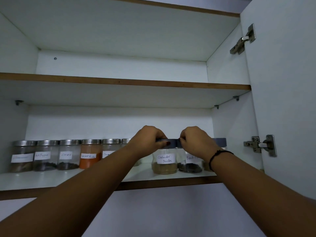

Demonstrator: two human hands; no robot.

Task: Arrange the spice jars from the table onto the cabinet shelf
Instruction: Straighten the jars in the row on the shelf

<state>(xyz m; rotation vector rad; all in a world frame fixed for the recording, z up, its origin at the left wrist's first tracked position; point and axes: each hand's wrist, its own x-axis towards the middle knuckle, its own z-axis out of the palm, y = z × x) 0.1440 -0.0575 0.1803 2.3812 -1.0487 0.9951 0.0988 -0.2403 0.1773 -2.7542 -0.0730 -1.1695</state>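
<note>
- Left hand (147,139) curled round the dark lid of Coriander Powder jar (165,164), lower centre, near shelf (171,183) front edge.
- Right hand (196,142) pinching lid of neighbouring black pepper jar (189,165) (label half hidden).
- Bare shelf strip before steel-lidded row (68,156), lower left.

An open white door (289,100) stands at the right on two metal hinges, the upper hinge (242,40) and the lower hinge (260,145). A small peg (236,98) sits under the upper board (119,81).
</note>
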